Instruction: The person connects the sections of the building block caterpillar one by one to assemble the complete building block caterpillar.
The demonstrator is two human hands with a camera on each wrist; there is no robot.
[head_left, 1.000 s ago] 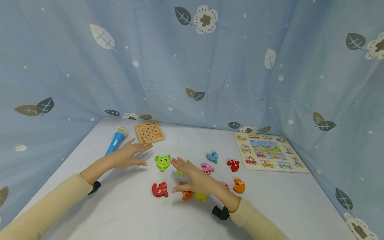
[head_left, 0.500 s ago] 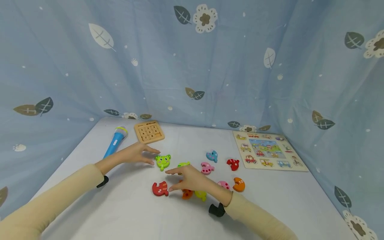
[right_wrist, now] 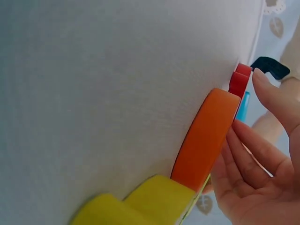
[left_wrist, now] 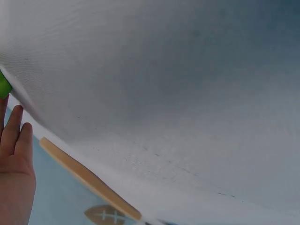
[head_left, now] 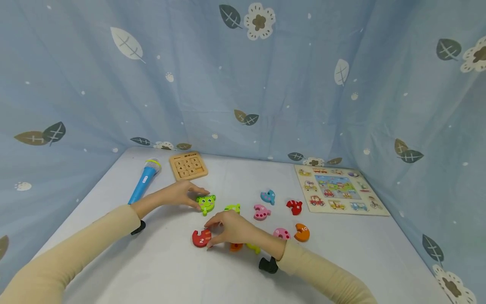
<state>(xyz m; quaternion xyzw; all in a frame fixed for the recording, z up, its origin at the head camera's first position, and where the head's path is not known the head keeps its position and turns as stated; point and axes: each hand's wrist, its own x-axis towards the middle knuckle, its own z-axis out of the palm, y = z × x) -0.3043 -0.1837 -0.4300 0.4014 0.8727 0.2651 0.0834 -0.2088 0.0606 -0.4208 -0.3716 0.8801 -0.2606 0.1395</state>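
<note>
My left hand (head_left: 181,194) is at the left side of a green frog-faced toy piece (head_left: 206,204), thumb and forefinger spread around its near and far edges. In the left wrist view its straight fingers (left_wrist: 14,136) reach up to the green piece (left_wrist: 4,86). My right hand (head_left: 232,228) is over the middle of the table, thumb and forefinger bracketing the right end of a red piece (head_left: 200,238) marked 2. The right wrist view has the thumb (right_wrist: 269,91) beside that red piece (right_wrist: 240,78). An orange piece (right_wrist: 206,140) and a yellow one (right_wrist: 154,201) lie under this hand.
Several pieces lie to the right, including pink (head_left: 262,212), blue (head_left: 268,196), red (head_left: 294,207) and orange (head_left: 302,232) ones. A blue microphone (head_left: 143,181) and wooden number puzzle (head_left: 188,166) lie at the back left. A vehicle puzzle board (head_left: 341,190) lies at the back right.
My left hand has moved right to the frog piece. My right hand has come left and down to the red piece, its fingers drawn closer together. The toy pieces keep their places.
</note>
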